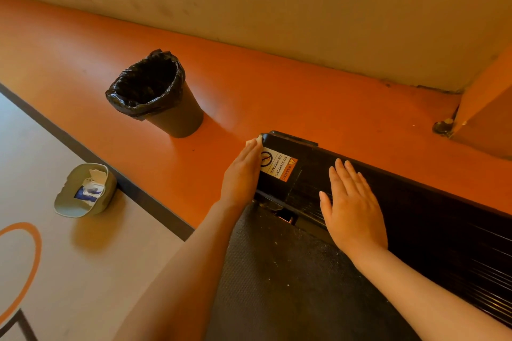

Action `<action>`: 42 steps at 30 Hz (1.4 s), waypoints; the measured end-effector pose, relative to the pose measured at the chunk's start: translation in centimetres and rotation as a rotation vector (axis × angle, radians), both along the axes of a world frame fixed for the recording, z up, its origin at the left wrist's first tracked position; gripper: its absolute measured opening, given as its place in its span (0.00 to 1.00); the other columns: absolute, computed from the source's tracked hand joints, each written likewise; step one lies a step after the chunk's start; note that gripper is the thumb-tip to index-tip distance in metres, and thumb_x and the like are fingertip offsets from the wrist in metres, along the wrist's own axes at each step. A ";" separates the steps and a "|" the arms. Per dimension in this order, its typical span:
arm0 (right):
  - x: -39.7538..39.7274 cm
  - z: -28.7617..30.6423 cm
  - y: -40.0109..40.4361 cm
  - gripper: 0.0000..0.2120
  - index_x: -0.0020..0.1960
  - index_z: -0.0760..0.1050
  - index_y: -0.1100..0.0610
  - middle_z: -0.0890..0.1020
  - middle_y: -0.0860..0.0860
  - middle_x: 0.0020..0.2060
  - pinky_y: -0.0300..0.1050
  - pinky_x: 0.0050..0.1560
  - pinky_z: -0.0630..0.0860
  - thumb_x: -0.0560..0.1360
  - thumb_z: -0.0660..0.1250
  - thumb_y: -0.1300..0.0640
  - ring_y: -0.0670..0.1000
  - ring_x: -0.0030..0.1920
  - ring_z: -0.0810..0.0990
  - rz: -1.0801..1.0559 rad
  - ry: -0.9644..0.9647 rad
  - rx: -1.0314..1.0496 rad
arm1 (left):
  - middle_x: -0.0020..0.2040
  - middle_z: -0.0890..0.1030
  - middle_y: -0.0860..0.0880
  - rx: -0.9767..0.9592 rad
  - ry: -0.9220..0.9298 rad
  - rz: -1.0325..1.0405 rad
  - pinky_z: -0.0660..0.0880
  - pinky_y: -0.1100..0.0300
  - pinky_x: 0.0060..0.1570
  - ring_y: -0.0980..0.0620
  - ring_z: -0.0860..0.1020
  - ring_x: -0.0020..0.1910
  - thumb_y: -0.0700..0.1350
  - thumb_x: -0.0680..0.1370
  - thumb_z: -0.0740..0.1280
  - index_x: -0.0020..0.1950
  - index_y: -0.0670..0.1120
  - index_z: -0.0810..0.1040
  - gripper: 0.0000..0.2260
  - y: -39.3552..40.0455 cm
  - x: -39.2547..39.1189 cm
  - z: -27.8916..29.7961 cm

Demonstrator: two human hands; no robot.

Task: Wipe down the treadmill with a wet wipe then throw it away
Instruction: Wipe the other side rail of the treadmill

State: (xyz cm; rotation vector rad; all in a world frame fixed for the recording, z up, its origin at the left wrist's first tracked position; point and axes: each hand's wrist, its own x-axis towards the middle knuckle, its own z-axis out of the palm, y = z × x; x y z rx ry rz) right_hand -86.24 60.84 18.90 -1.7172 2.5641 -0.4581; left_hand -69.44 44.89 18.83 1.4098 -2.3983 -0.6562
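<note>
The black treadmill (415, 219) runs from the lower middle to the right edge, with a warning sticker (279, 167) on its end cap and a grey belt (277, 271) below. My left hand (242, 174) lies with straight fingers against the end cap's left edge, pressing a white wet wipe (253, 142) that peeks out past the fingertips. Flat on the ribbed side rail rests my right hand (352, 207), fingers spread, holding nothing. A black bin (158, 91) lined with a black bag stands on the orange floor, up and left of the treadmill's end.
A grey-green tub (86, 191) holding a pack of wipes sits on the grey floor at the left. A beige wall runs along the top. An orange panel (482, 108) with a dark foot stands at the right.
</note>
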 end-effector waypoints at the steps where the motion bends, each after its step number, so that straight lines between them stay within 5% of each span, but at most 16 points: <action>1: 0.0 0.0 0.0 0.28 0.69 0.71 0.64 0.72 0.60 0.69 0.54 0.69 0.64 0.79 0.51 0.48 0.59 0.71 0.69 0.000 0.000 0.001 | 0.77 0.63 0.49 0.005 -0.001 0.020 0.70 0.51 0.68 0.47 0.64 0.75 0.47 0.84 0.58 0.77 0.50 0.63 0.21 -0.4 -0.4 0.0; 5: 0.0 0.0 -0.1 0.28 0.69 0.71 0.64 0.72 0.60 0.70 0.53 0.69 0.64 0.79 0.50 0.48 0.59 0.71 0.69 0.002 0.006 0.012 | 0.77 0.64 0.49 -0.002 0.021 0.002 0.74 0.56 0.62 0.47 0.67 0.72 0.49 0.84 0.58 0.77 0.52 0.63 0.21 0.3 0.1 -0.4; 9: 0.1 0.0 -0.1 0.28 0.69 0.72 0.65 0.73 0.61 0.69 0.54 0.68 0.64 0.79 0.50 0.48 0.60 0.70 0.70 -0.007 0.007 -0.003 | 0.75 0.67 0.48 -0.078 0.043 -0.020 0.78 0.49 0.59 0.47 0.66 0.73 0.47 0.83 0.60 0.76 0.50 0.66 0.21 2.8 2.7 -1.0; 21: 0.1 0.2 -0.1 0.28 0.69 0.71 0.65 0.72 0.61 0.69 0.54 0.69 0.65 0.79 0.50 0.48 0.59 0.71 0.69 0.001 0.011 0.011 | 0.80 0.54 0.51 0.049 -0.093 -0.062 0.59 0.44 0.74 0.50 0.50 0.79 0.56 0.83 0.53 0.80 0.52 0.51 0.27 -1.5 -3.3 -0.1; 33: 0.2 0.1 -0.1 0.28 0.69 0.72 0.64 0.73 0.61 0.69 0.54 0.68 0.65 0.79 0.50 0.48 0.60 0.70 0.70 -0.010 0.012 0.009 | 0.79 0.58 0.50 0.047 -0.044 0.030 0.63 0.47 0.72 0.50 0.58 0.77 0.63 0.79 0.51 0.80 0.52 0.55 0.31 2.3 2.3 -1.0; 42: 0.1 0.2 -0.1 0.28 0.69 0.71 0.65 0.73 0.61 0.69 0.55 0.68 0.67 0.79 0.50 0.48 0.60 0.70 0.70 -0.005 0.015 0.005 | 0.80 0.55 0.50 0.102 -0.116 -0.050 0.61 0.47 0.73 0.49 0.58 0.77 0.63 0.81 0.52 0.81 0.52 0.48 0.31 -2.1 -2.4 0.0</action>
